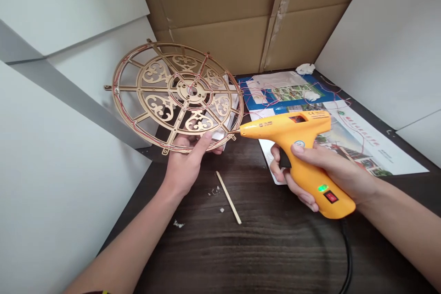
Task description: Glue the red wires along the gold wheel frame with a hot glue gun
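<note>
My left hand (188, 161) grips the lower rim of a round gold openwork frame (179, 125), thumb on top and fingers beneath. The frame is tilted up off the table, and thin red and white wires run along its outer ring and some spokes. Closed around the handle of a yellow hot glue gun (303, 156) is my right hand (310, 165), its fingers by the black trigger. The gun's metal nozzle points left and reaches the frame's lower right rim; whether it touches cannot be made out. A green light glows on the handle.
A thin wooden stick (228, 197) lies on the dark table (268, 248) among small white scraps. Printed sheets (361, 142), loose red wires and crumpled tissue (305, 69) lie at the back right. Cardboard (220, 32) and white panels (62, 156) enclose the space. A black cord (347, 248) trails from the gun.
</note>
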Motion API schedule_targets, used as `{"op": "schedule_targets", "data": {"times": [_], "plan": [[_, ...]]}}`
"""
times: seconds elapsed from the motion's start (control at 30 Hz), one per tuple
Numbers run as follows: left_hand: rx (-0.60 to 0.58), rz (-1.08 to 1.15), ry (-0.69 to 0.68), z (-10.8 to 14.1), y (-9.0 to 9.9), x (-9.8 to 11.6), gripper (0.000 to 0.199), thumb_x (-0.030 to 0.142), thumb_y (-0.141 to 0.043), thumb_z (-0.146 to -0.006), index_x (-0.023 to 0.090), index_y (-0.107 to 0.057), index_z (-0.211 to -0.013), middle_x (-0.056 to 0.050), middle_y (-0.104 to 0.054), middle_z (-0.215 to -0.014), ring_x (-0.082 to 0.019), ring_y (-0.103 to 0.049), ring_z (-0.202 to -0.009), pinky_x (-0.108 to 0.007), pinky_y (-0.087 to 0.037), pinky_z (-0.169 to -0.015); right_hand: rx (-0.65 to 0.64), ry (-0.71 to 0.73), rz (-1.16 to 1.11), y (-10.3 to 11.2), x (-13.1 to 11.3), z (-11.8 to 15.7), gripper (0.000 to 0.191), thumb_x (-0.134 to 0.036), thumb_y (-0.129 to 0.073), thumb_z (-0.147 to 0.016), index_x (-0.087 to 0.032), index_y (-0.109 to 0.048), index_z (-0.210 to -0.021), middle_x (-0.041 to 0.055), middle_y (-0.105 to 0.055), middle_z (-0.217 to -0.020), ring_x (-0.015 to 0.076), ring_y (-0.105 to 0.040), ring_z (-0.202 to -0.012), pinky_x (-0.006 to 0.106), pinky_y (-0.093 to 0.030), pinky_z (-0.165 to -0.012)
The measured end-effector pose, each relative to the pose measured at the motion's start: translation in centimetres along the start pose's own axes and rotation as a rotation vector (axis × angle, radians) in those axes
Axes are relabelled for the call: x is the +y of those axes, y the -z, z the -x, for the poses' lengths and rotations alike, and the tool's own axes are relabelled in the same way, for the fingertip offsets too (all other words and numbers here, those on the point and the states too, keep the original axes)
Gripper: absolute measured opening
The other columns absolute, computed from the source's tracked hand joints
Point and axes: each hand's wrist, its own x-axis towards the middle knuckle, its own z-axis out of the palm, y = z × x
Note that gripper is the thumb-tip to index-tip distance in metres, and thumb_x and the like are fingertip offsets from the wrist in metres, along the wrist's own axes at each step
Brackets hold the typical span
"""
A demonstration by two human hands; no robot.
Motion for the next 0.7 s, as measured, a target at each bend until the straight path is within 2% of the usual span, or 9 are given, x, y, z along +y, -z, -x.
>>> {"op": "schedule_targets", "data": {"times": [0.13,0.3,0.57,0.7], "plan": [[-0.011,0.008,-0.002,0.1,0.0,0.1,0.024,0.036,-0.064,-0.094,0.013,-0.069,-0.101,-0.008,-0.07,-0.095,-0.016,-0.067,-0.077,-0.031,-0.06,-0.073,0.026,-0.023,-0.016,0.3,0.2,0.1,0.037,-0.054,-0.048,-0.1,-0.018,-0.044,-0.107,0.005,-0.06,-0.093,0.0077,-0.054,-0.049,0.021,-0.048,-0.042],[0.001,0.032,-0.016,-0.1,0.2,0.1,0.017,0.032,-0.063,-0.094,0.015,-0.067,-0.096,-0.006,-0.068,-0.09,-0.016,-0.067,-0.079,-0.028,-0.058,-0.073,0.0,-0.063,-0.02,0.4,-0.1,0.0,0.038,-0.054,-0.049,-0.099,-0.017,-0.043,-0.105,0.0044,-0.059,-0.092,0.007,-0.054,-0.048,0.021,-0.049,-0.042],[-0.006,0.048,-0.047,-0.2,0.5,0.5,0.018,0.032,-0.064,-0.094,0.014,-0.064,-0.095,-0.006,-0.069,-0.087,-0.016,-0.068,-0.08,-0.029,-0.058,-0.073,0.125,-0.134,-0.028,-0.9,-0.6,-0.3,0.039,-0.055,-0.055,-0.097,-0.018,-0.043,-0.102,0.004,-0.062,-0.086,0.0083,-0.054,-0.045,0.019,-0.043,-0.039],[-0.017,0.001,-0.029,0.0,0.5,0.8,0.022,0.034,-0.063,-0.095,0.012,-0.066,-0.098,-0.006,-0.069,-0.085,-0.016,-0.068,-0.08,-0.029,-0.058,-0.077,0.152,-0.164,-0.02,-0.4,-0.3,-0.3,0.041,-0.057,-0.056,-0.096,-0.018,-0.044,-0.102,0.005,-0.062,-0.086,0.0073,-0.052,-0.045,0.019,-0.043,-0.039]]}}
